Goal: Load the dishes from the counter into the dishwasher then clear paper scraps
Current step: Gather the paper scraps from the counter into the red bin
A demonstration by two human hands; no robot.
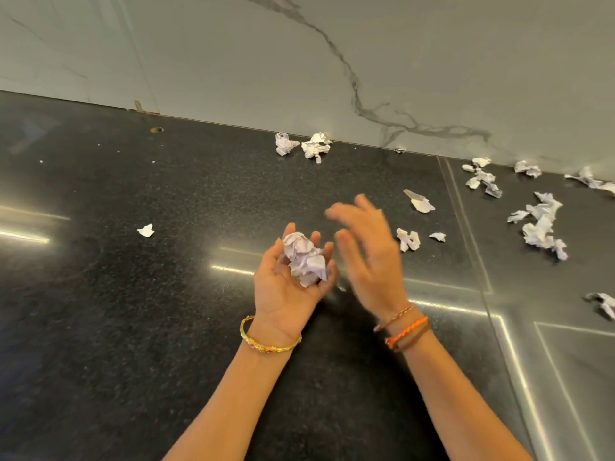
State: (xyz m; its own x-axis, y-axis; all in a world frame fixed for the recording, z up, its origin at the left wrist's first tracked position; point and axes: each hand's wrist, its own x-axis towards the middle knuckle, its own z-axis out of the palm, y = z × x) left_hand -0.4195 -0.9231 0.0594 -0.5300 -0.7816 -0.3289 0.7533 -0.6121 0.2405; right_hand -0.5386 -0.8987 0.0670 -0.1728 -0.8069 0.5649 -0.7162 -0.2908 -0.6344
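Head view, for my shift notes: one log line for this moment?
stage: clearing scraps | left hand: cupping paper wad | right hand: open, blurred, empty | counter: scraps remain, mostly right

A big black bench with tiny speckles fills most of the view. Bright lines of light shine on its smooth top. Behind it stands a pale grey wall with a dark wiggly vein running down it. Thin straight seams cross the bench on the right.
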